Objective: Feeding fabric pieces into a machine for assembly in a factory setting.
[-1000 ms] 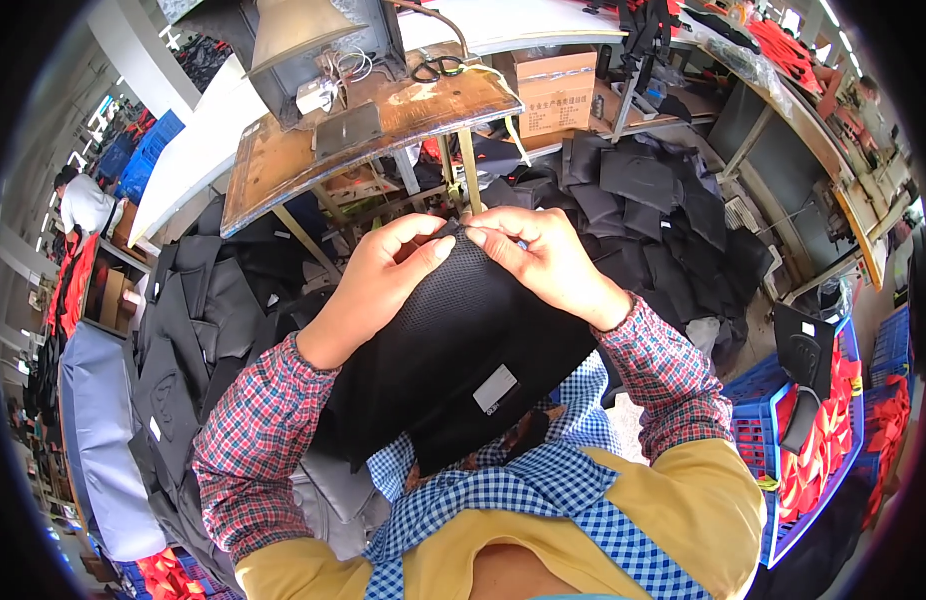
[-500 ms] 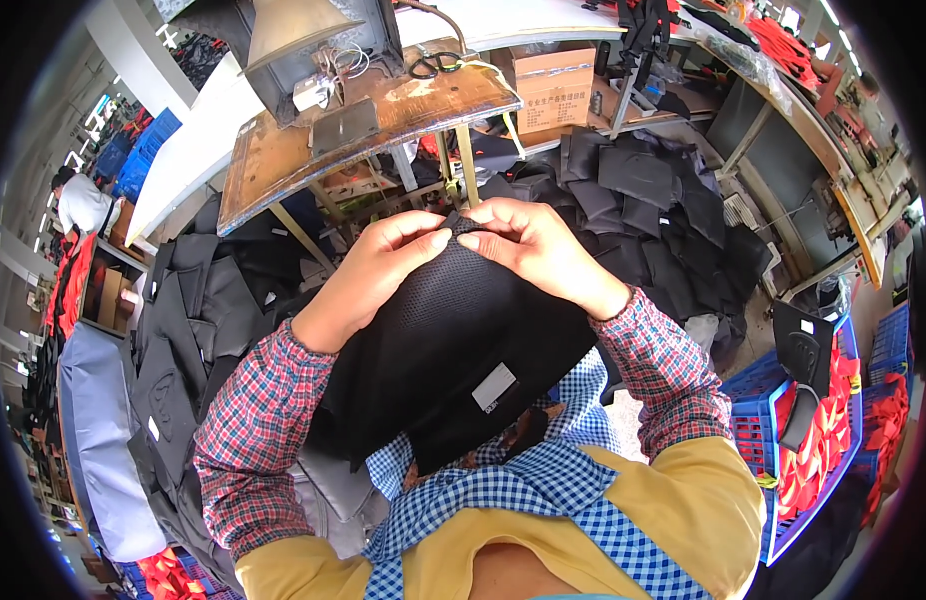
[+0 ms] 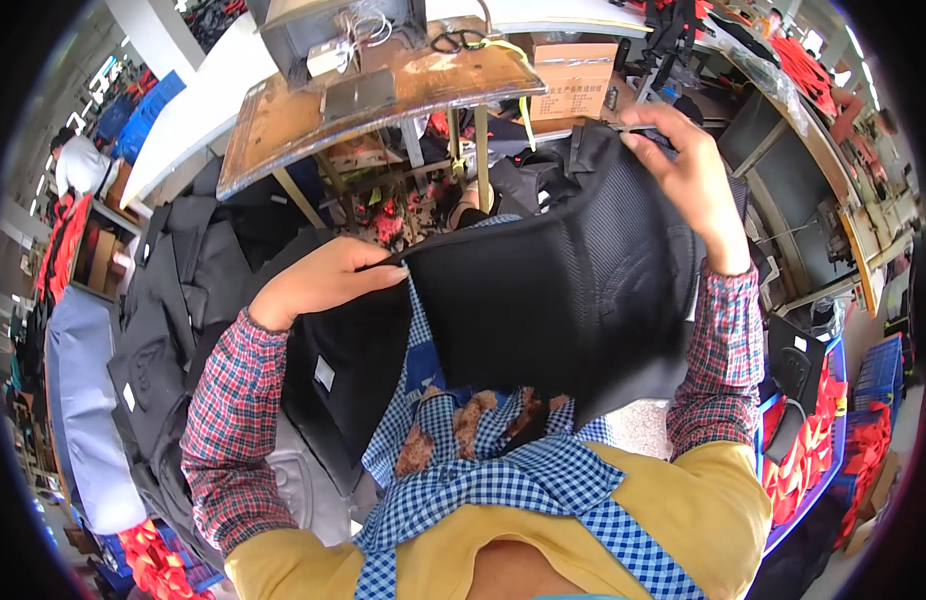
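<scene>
A black padded fabric panel [image 3: 523, 300] with a mesh-textured band is stretched out in front of me, blurred at its lower right. At its left upper corner, my left hand [image 3: 328, 278] pinches the edge between thumb and fingers. Higher up on the right, my right hand [image 3: 691, 172] grips the far corner in a pinch. Below my left hand hangs another black piece [image 3: 358, 345] with a small white label; whether that hand also holds it I cannot tell. My blue checked apron [image 3: 453, 415] shows beneath the panel.
A worn wooden table [image 3: 433, 85] stands ahead, with a cardboard box [image 3: 573, 85] to its right. Black panels [image 3: 188, 270] are heaped on my left. A blue crate [image 3: 833, 400] with red fabric sits at the right, and a grey-blue cloth-like cover [image 3: 88, 400] at the far left.
My hands were close together at the top of the black panel; now they are wide apart. The right has gone right and up, the left down and left, spreading the panel sideways.
</scene>
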`<state>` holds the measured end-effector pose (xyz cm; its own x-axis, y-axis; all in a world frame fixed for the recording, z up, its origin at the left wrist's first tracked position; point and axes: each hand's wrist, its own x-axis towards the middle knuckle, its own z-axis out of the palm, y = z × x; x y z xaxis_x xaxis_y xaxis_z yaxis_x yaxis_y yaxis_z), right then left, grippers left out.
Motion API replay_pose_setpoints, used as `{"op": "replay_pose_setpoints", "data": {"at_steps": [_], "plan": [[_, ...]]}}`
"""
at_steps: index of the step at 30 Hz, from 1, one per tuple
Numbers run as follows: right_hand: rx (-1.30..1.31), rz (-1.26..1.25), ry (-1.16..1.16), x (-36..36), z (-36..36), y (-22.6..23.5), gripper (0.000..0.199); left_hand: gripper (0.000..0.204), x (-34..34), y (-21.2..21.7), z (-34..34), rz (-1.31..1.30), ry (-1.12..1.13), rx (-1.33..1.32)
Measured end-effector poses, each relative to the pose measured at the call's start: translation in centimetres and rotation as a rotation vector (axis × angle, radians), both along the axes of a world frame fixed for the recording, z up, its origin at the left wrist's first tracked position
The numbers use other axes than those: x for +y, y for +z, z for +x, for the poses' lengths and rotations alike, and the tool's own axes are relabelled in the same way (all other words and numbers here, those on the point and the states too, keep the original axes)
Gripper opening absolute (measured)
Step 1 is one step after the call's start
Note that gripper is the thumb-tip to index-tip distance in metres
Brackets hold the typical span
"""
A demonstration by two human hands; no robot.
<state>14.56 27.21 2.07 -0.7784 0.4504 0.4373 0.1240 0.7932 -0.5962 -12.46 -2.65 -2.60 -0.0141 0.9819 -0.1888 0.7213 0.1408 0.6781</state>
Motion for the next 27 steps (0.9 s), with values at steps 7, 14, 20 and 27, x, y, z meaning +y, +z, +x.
{"op": "replay_pose_setpoints", "data": {"at_steps": [7, 14, 20, 27], "plan": [[-0.284, 0.063, 0.661, -9.2, -5.5, -5.3, 0.043, 0.042, 1.7, 0.6, 3.6, 0.117, -0.049, -0.137], [-0.219, 0.279, 0.531, -7.8, -7.4, -4.8, 0.032, 0.036, -1.2, -3.2, 0.8, 0.19, -0.013, 0.0], [-0.136, 0.505, 0.385, -6.7, -11.4, -2.4, 0.044, 0.035, -1.4, 1.4, -1.5, 0.358, 0.326, 0.265], [-0.096, 0.662, 0.337, -6.8, -17.4, -0.7, 0.043, 0.036, -0.1, 4.4, -5.8, 0.631, 0.396, 1.049]]}}
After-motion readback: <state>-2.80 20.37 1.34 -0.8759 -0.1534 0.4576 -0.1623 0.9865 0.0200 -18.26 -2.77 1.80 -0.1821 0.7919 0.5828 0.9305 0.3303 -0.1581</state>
